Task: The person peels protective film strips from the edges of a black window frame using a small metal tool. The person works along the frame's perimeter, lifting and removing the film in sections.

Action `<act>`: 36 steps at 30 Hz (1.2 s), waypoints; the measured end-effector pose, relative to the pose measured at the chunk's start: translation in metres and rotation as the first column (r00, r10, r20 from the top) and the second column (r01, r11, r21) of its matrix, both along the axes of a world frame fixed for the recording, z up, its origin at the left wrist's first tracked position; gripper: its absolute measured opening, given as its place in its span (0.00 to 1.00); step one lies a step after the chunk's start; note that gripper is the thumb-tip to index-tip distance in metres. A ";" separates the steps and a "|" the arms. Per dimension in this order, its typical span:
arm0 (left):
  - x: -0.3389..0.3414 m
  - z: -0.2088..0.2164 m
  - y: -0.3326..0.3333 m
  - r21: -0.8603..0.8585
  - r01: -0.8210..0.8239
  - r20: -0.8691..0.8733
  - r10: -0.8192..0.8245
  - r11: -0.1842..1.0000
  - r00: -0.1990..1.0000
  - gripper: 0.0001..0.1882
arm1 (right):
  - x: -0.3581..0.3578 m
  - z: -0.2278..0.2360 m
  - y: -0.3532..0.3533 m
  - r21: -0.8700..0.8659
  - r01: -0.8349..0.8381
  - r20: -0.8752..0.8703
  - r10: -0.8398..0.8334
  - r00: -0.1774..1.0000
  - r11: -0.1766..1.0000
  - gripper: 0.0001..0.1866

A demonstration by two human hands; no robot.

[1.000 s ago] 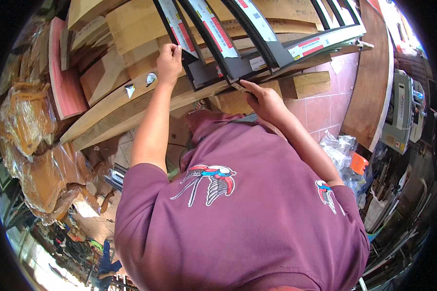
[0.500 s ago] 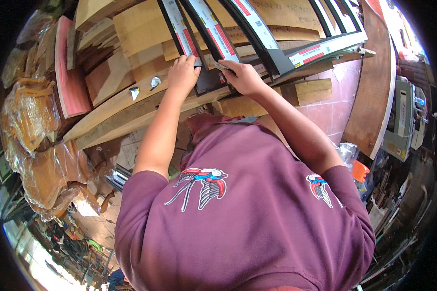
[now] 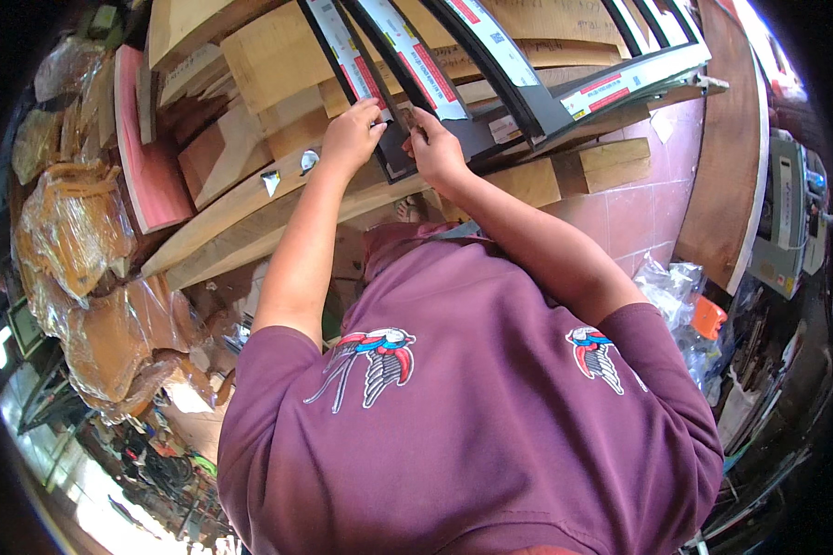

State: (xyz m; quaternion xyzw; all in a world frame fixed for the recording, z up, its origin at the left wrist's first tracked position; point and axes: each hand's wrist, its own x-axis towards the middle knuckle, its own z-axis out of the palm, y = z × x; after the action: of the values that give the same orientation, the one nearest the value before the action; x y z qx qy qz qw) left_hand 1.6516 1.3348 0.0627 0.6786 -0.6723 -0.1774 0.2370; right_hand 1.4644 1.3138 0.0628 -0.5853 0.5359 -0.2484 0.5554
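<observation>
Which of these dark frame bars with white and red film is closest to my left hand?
The leftmost bar: your left hand is at its near end, while the others lie farther right.

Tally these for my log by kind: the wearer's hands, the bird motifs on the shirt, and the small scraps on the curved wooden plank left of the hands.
Hands (left hand, right hand): 2
Bird motifs: 2
Small scraps: 2
Total: 6

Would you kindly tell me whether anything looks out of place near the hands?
Yes: two small, crumpled scraps lie loose on the wooden beam, left of the left hand; they look like stray litter on bare timber.
</observation>
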 end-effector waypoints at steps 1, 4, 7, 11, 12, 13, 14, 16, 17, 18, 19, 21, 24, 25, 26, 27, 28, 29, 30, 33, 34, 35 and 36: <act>0.003 0.001 -0.001 0.036 -0.001 -0.029 0.002 0.999 1.000 0.09 | 0.002 -0.003 0.002 -0.008 -0.003 0.002 0.003 1.000 1.000 0.23; 0.006 0.004 -0.002 0.065 0.000 -0.082 0.005 0.998 0.997 0.09 | 0.006 -0.007 0.007 0.014 0.012 0.002 -0.012 1.000 1.000 0.23; 0.007 0.003 0.000 0.046 -0.009 -0.101 0.014 0.999 0.995 0.09 | 0.011 -0.001 0.013 0.109 0.051 0.023 -0.054 0.998 0.993 0.22; 0.005 0.000 0.002 0.043 -0.032 -0.107 0.036 0.999 0.994 0.10 | 0.010 0.008 0.014 0.124 0.049 0.076 -0.059 0.995 0.991 0.21; 0.005 -0.001 0.002 0.032 -0.035 -0.121 0.039 0.999 0.992 0.10 | 0.010 0.007 0.014 0.120 0.050 0.086 -0.060 0.994 0.992 0.21; 0.004 -0.002 0.003 0.022 -0.039 -0.135 0.042 0.999 0.990 0.09 | 0.011 0.003 0.014 0.082 0.052 0.084 -0.059 0.995 0.995 0.21; 0.003 -0.001 0.002 0.010 -0.043 -0.147 0.044 0.999 0.988 0.09 | 0.012 -0.001 0.014 0.042 0.055 0.083 -0.059 0.995 0.998 0.21; -0.001 0.000 0.003 0.003 -0.059 -0.181 0.058 0.998 0.982 0.08 | 0.012 -0.010 0.012 0.010 0.055 0.091 -0.055 0.994 0.998 0.20; -0.001 0.000 0.004 0.000 -0.070 -0.199 0.068 0.998 0.978 0.08 | 0.012 -0.009 0.012 0.018 0.049 0.099 -0.050 0.994 0.999 0.20; 0.000 -0.002 0.005 -0.030 -0.063 -0.187 0.056 0.998 0.981 0.08 | 0.013 -0.009 0.011 0.026 0.043 0.106 -0.045 0.993 0.999 0.20; 0.001 -0.004 0.005 -0.059 -0.056 -0.175 0.045 0.997 0.984 0.07 | 0.012 -0.008 0.010 0.063 0.028 0.111 -0.035 0.993 0.998 0.21; -0.001 -0.003 0.006 -0.106 -0.042 -0.127 0.029 0.993 0.991 0.07 | 0.012 -0.005 0.007 0.143 0.003 0.121 -0.021 0.992 0.990 0.21; -0.005 0.001 0.006 -0.143 -0.044 -0.056 0.037 0.989 0.998 0.07 | 0.013 -0.004 -0.003 0.248 -0.046 0.133 0.013 0.991 0.968 0.22; -0.005 0.000 0.007 -0.139 -0.059 -0.053 0.052 0.989 0.997 0.06 | 0.014 -0.005 -0.001 0.221 -0.044 0.148 0.011 0.989 0.974 0.22; -0.005 0.000 0.007 -0.135 -0.073 -0.049 0.067 0.988 0.997 0.06 | 0.016 -0.009 0.001 0.194 -0.043 0.165 0.011 0.986 0.980 0.22; -0.005 0.000 0.006 -0.131 -0.079 -0.053 0.073 0.988 0.996 0.06 | 0.016 -0.012 0.003 0.167 -0.041 0.181 0.011 0.983 0.985 0.21; -0.006 0.000 0.007 -0.128 -0.085 -0.057 0.078 0.988 0.995 0.06 | 0.014 -0.015 0.008 0.119 -0.037 0.144 0.019 0.989 0.992 0.21; -0.006 -0.001 0.007 -0.125 -0.096 -0.061 0.089 0.987 0.994 0.06 | 0.012 -0.011 0.009 0.167 -0.037 0.183 0.006 0.983 0.985 0.21; -0.005 -0.003 0.008 -0.129 -0.101 -0.072 0.092 0.986 0.993 0.06 | 0.011 -0.007 0.010 0.215 -0.039 0.221 -0.010 0.975 0.976 0.21; -0.009 -0.005 0.012 -0.139 -0.106 -0.090 0.094 0.985 0.992 0.06 | 0.011 0.006 0.004 0.332 -0.074 0.240 -0.009 0.971 0.940 0.21; -0.009 -0.006 0.012 -0.145 -0.107 -0.086 0.095 0.984 0.992 0.06 | 0.015 0.001 0.000 0.348 -0.084 0.276 -0.017 0.961 0.934 0.21; -0.009 -0.006 0.012 -0.152 -0.108 -0.080 0.097 0.982 0.992 0.06 | 0.018 0.000 -0.003 0.361 -0.095 0.314 -0.025 0.949 0.928 0.21; -0.009 -0.007 0.012 -0.162 -0.120 -0.096 0.106 0.979 0.990 0.06 | 0.020 -0.001 -0.001 0.347 -0.074 0.312 -0.041 0.949 0.935 0.21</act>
State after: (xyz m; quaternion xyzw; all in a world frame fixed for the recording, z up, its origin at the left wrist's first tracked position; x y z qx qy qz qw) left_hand 1.6423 1.3471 0.0556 0.6850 -0.6341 -0.1360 0.3320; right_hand 1.4847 1.3132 0.0613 -0.4330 0.4717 -0.2330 0.7319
